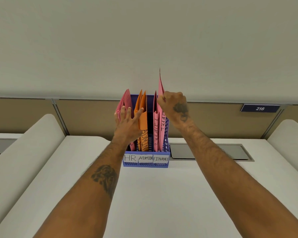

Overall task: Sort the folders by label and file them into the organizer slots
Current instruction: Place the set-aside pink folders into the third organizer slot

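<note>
A blue organizer [145,158] stands upright on a white desk [162,200], close to the tan partition [86,115] behind it, with three front labels reading HR [130,158], ADMIN [145,158] and FINANCE [160,159] from left to right. Pink folders [126,102] stand in the HR slot, orange folders [143,121] in the ADMIN slot (one shows "ADMIN" written down its face), and more pink folders [156,127] in the FINANCE slot. The left hand [127,124] is spread open, fingers apart, laid against the HR folders with its thumb reaching onto the orange ones; it grips nothing. The right hand [175,107] is closed, pinching the edge of a pink folder [160,88] that rises above the others over the FINANCE slot, its lower part down among the folders there. Both forearms are bare and reach in from the bottom of the view. A blue plate [260,108] marked 216 hangs on the partition to the right, and a grey recessed panel [230,151] sits in the desk just right of the organizer.
</note>
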